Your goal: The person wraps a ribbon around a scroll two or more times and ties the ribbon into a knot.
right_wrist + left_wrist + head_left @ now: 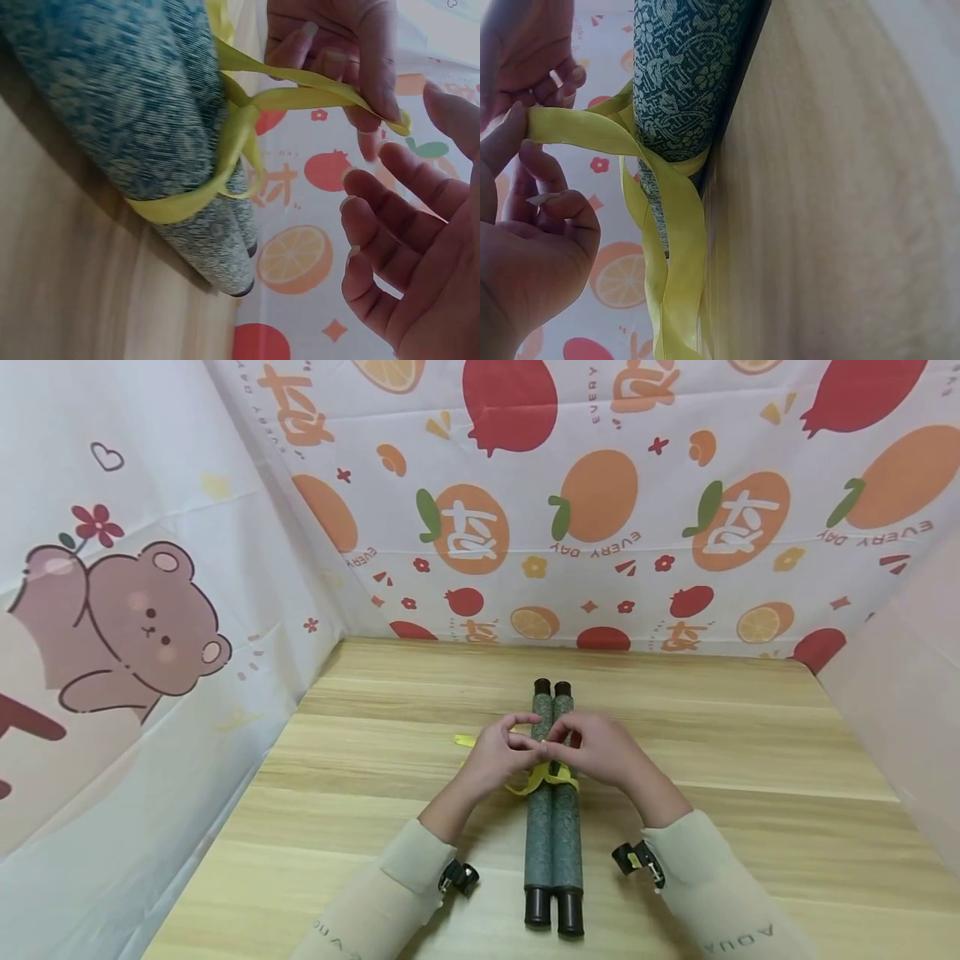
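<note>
Just above the middle of the green brocade scroll (539, 835), both hands meet over a yellow ribbon (684, 240). The scroll lies lengthwise on the tabletop (787, 777), directly in front of the person, its 2 rolls side by side and its dark end knobs (570, 914) pointing toward and away from the body. That placing probably lets each hand come in evenly from its own side.

The ribbon passes around both rolls near the scroll's middle, seemingly to bind them, and crosses itself on top. A loose tail lies on the scroll's left.

The left hand (495, 752), over the scroll's left side, pinches a doubled length of ribbon between thumb and finger, lifted off the rolls, presumably so that the strands stand clear of the brocade. The right hand (600, 747), over the scroll's right side, has its fingers gently bent with a wide gap to the thumb, gripping nothing; it seems poised near the pinched fold, though whether the 2 hands touch I cannot tell.

Beyond the scroll hangs a fruit-printed cloth (540, 527).
</note>
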`<state>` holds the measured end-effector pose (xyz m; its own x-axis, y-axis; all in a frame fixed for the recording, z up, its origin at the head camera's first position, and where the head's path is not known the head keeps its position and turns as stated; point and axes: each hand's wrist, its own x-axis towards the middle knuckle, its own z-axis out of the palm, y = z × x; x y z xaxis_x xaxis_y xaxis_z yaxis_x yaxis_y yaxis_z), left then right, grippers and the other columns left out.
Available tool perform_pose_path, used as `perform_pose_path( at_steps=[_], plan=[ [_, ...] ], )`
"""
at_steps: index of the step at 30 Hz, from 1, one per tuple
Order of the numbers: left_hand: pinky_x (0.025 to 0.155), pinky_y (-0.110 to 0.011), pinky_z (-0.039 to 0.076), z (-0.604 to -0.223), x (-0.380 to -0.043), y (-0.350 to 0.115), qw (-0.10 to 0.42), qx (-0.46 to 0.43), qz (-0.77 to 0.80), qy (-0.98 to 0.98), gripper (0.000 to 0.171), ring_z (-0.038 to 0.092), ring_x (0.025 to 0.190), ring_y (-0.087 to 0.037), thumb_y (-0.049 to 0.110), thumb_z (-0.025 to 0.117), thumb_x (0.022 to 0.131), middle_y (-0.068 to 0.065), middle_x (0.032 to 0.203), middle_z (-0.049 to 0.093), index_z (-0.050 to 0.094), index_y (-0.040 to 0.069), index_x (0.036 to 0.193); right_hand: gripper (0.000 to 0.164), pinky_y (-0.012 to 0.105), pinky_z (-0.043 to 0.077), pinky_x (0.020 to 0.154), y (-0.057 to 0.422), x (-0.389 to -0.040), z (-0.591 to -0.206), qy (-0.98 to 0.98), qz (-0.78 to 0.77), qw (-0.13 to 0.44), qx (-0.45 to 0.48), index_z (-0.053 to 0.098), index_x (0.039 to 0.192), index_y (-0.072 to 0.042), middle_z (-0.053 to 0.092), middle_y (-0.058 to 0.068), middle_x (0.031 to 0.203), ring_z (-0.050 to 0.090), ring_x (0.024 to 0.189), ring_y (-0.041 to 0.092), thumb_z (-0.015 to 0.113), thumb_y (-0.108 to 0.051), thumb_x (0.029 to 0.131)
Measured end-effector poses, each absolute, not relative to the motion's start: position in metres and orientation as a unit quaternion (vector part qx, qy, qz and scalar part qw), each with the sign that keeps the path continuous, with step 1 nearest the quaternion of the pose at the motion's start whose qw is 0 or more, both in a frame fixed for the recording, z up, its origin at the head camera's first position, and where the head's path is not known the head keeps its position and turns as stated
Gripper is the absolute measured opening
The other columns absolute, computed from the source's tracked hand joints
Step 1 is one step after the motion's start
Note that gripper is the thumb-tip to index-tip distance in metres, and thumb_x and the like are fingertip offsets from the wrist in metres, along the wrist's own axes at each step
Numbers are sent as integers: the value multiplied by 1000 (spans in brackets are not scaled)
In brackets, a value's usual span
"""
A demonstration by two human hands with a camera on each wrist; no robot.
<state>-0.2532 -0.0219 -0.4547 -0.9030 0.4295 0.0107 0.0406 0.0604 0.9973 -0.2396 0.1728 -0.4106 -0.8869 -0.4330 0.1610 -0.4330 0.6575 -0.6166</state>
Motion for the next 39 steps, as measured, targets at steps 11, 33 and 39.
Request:
perform_pose_path(
  at_steps=[11,33,39],
  plan=[
    [78,-33,55,-455,-253,-26,136,202,646,724,49,66,89,-21,15,72,82,-9,91,75,53,5,126,11,31,48,55,169,-232,-414,903,-358,1,-239,69,85,-23,66,-7,75,55,63,16,63,-31,89],
    [69,-37,48,-456,-256,-82,70,220,195,953,38,50,80,-19,26,82,68,-8,96,57,70,11,102,13,30,46,51,168,-228,-407,912,-338,-13,-234,70,83,-21,62,-7,69,49,56,11,63,-31,89],
    [60,-36,49,-458,-255,-84,32,187,169,967,7,52,72,-15,17,74,75,2,79,60,72,15,81,13,30,46,52,168,-228,-407,912,-336,-11,-233,69,83,-21,62,-7,70,50,56,11,63,-31,89]
  ],
)
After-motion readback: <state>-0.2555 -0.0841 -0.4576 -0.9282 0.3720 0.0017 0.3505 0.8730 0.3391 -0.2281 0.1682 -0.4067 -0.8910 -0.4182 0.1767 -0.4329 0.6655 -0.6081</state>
